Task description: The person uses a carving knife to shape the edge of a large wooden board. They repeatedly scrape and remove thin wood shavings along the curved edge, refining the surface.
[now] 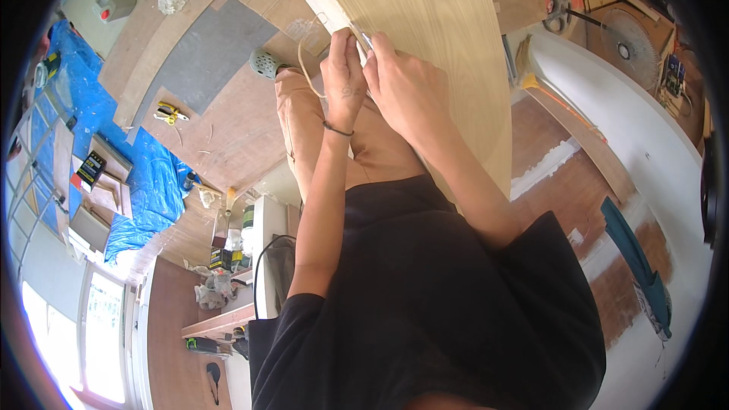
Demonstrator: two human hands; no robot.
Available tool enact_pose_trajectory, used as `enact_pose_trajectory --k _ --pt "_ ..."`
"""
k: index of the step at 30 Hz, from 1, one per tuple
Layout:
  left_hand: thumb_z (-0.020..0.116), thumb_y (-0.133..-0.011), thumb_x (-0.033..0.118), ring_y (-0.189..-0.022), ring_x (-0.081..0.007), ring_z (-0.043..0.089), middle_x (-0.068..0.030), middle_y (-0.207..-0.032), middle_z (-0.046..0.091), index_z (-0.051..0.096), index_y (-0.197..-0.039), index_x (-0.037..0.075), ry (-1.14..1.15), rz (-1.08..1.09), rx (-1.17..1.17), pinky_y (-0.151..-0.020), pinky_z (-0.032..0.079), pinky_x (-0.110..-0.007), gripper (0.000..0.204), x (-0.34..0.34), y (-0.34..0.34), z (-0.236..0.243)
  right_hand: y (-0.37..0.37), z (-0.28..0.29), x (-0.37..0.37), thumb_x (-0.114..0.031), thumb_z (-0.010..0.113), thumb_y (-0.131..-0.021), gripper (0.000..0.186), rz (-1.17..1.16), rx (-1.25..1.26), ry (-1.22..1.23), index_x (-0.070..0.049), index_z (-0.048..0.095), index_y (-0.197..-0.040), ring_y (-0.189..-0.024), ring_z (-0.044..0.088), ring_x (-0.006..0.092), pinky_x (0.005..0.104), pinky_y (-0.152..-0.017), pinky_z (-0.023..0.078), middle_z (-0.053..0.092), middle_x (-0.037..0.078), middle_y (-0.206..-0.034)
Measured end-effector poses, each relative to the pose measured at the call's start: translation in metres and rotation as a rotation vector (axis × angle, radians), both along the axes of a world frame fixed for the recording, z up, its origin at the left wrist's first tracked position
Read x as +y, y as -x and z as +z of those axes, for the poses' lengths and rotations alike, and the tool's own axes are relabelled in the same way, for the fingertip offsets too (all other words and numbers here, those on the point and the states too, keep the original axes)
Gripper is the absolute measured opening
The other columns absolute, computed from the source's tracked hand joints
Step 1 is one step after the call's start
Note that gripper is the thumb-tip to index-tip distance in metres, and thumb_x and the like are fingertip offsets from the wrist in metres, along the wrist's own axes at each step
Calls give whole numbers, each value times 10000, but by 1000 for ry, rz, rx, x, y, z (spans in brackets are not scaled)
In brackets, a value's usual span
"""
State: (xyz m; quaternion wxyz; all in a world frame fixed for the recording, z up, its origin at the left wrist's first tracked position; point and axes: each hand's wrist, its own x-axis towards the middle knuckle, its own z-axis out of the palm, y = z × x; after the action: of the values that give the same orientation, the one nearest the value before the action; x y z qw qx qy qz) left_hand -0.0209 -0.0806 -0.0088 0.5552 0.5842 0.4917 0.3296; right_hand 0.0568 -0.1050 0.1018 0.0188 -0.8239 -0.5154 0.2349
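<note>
A pale wood board (456, 38) with a curved edge lies at top centre, a lighter strip along its left edge. My left hand (342, 80) is closed at that edge, pinching a thin tan strip (302, 57) that loops down to the left. Beside it, my right hand (402, 83) is closed on a slim silver tool (366, 38) against the board's edge; the tool's tip is too small to make out. My fingers hide part of the edge between them.
My foot in a grey clog (266, 63) is left of the board. Yellow pliers (171, 114) lie on plywood sheets beside blue tarp (148, 182). A large circular blade (624, 49) stands at right, above a teal item (638, 266). Shelving (216, 323) is lower left.
</note>
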Motion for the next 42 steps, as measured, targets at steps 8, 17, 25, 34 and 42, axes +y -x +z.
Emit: enact_pose_trajectory --k 8,17,25,34,42 --pt "511 -952 102 -570 -240 487 -156 -692 537 516 -1018 47 84 30 8 -563 440 -321 87 -9 -2 1 2 7 10 -197 518 -921 159 -19 22 70 -39 501 -915 -491 599 322 430 -449 455 575 132 -534" --pt "483 -958 90 -536 -322 527 -200 -666 542 518 -1006 38 54 -44 49 -516 423 -366 79 -21 4 -10 -4 6 5 -195 503 -928 156 1 43 67 -40 497 -949 -545 612 322 431 -482 463 609 129 -613" --pt "457 -970 84 -529 -344 546 -211 -646 560 527 -1001 50 91 -28 22 -495 412 -383 83 -17 3 -7 -2 8 -6 -182 506 -929 151 14 27 4 -37 491 -966 -556 610 326 431 -484 459 621 123 -664" --pt "470 -965 85 -513 -337 542 -210 -635 561 514 -997 52 81 -46 30 -484 413 -384 64 -18 4 -9 -1 6 -4 -187 517 -927 153 6 17 49 -34 503 -934 -558 617 312 416 -481 467 629 116 -687" --pt "490 -958 89 -522 -332 536 -208 -646 566 513 -1001 54 69 -67 31 -501 425 -384 60 -20 5 -10 2 1 -4 -198 535 -917 163 6 -13 33 -38 504 -920 -509 607 304 409 -445 458 600 113 -589"
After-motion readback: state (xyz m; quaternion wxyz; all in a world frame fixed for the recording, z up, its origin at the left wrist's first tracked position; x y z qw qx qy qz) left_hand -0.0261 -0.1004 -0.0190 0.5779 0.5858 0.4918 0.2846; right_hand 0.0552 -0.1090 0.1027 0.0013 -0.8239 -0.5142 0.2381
